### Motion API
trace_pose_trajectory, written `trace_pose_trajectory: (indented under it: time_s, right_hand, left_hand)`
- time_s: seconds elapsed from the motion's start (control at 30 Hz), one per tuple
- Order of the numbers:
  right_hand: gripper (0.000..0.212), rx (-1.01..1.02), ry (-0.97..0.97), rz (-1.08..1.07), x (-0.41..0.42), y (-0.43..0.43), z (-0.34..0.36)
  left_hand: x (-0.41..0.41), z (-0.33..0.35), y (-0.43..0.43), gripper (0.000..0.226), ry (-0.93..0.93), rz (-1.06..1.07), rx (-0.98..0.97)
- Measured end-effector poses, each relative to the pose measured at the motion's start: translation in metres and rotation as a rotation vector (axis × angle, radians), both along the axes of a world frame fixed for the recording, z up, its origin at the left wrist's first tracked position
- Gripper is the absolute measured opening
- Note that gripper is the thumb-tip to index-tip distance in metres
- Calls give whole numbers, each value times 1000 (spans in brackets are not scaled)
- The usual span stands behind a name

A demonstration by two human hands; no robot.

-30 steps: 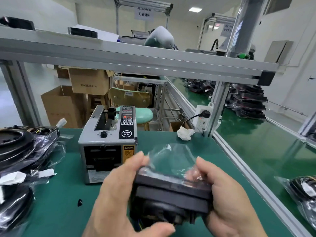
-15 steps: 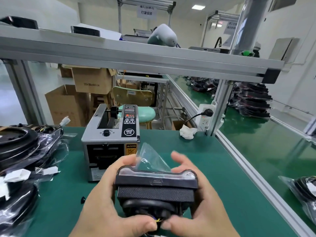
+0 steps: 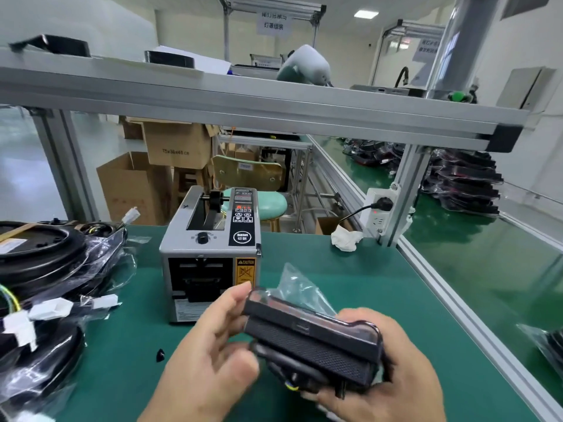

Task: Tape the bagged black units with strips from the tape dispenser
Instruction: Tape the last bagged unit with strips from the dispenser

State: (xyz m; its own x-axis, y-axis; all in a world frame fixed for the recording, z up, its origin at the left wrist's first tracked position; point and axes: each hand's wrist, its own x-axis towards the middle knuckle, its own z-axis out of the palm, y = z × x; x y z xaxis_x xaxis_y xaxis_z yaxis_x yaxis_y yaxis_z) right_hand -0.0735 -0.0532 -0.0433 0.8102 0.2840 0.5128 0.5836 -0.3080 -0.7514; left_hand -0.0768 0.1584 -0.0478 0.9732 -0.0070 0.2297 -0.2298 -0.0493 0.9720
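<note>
Lower center: right hand (image 3: 393, 379) grips bagged unit (image 3: 313, 339) from below; left hand (image 3: 210, 348) pinches its left end. Labels on dispenser (image 3: 210, 254): "CAUTION", "SEMI".

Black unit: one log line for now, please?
black unit: bagged, held up | right hand: grips it | left hand: thumb on its left corner | tape dispenser: behind, untouched
</note>
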Motion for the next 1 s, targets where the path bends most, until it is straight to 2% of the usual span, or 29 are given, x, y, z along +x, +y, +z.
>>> trace_pose_trajectory:
  time_s: [0.03,0.07,0.1,0.2,0.27,0.43,0.63,0.83,1.0]
  right_hand:
    - [45,-82,-139,-51,3,-2,4]
    - [58,-120,-189,-156,9,2,8]
    - [66,-143,-176,-214,11,4,11]
    - [67,-134,-297,-234,13,10,5]
    - [64,-137,-363,-228,16,10,2]
    - [68,-69,-276,-229,15,10,-1]
    - [67,-89,-258,-205,14,10,0]
    - [67,-51,-257,-244,14,7,2]
    - [67,-27,-229,-273,13,5,1]
  left_hand:
    - [7,-6,2,54,26,96,-87]
    - [12,-7,3,26,62,187,-143]
    - [17,-9,5,15,96,289,-167]
    - [22,-13,13,17,217,430,-353]
    - [21,-12,19,17,293,447,-490]
    - [24,-6,29,12,421,468,-691]
    - [39,16,30,8,510,409,-741]
    - [51,26,30,21,602,402,-770]
    - [54,28,31,21,628,391,-819]
